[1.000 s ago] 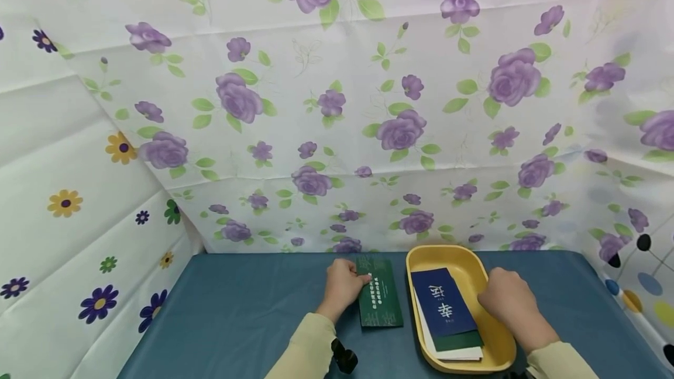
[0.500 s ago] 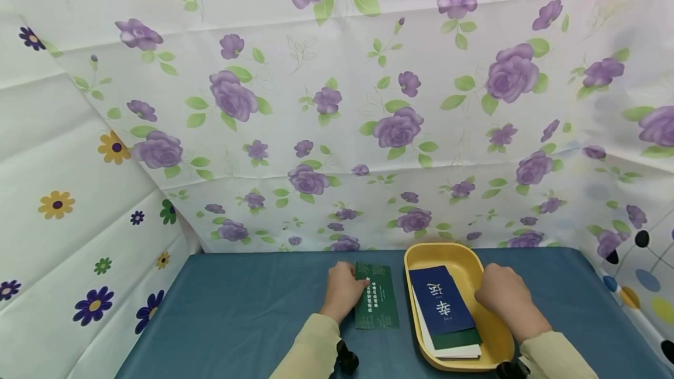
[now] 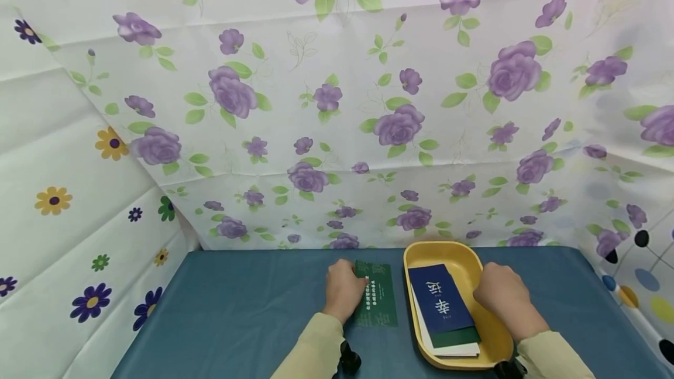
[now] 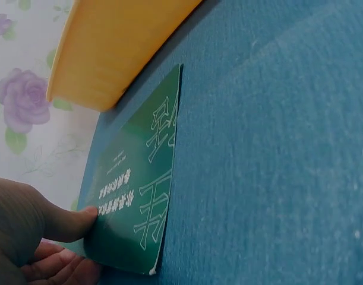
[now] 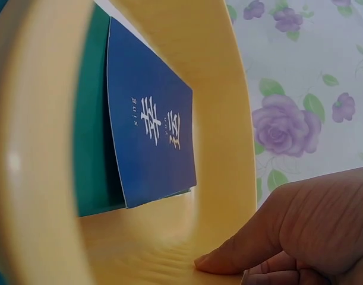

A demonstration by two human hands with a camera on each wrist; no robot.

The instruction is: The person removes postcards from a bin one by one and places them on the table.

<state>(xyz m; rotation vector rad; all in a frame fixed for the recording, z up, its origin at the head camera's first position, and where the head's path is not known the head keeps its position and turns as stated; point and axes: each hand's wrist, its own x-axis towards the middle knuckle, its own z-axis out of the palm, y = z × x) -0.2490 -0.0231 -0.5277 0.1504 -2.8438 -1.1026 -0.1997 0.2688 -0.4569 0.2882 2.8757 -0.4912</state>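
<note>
My left hand point(image 3: 343, 291) pinches the left edge of a green card point(image 3: 377, 297) with white writing, thumb on top and fingers beneath. In the left wrist view, the card point(image 4: 136, 184) lies close over the blue tabletop. My right hand point(image 3: 508, 297) grips the right rim of a yellow tray point(image 3: 495, 344), its thumb inside the wall and its fingers outside. Inside the tray, a blue card point(image 3: 442, 297) with white characters lies on top of a green card point(image 3: 457, 337) and a white one point(image 3: 458, 351). The right wrist view shows this blue card point(image 5: 148, 119) up close.
The blue tabletop point(image 3: 247, 309) carries the tray at the right of centre. A white cloth with purple flowers point(image 3: 326, 133) hangs behind the table, and another flowered cloth point(image 3: 79, 233) covers the left side.
The green card has settled flatter, its near edge a little further left. My left hand keeps its pinch and my right hand stays on the tray rim. The head view has shifted slightly.
</note>
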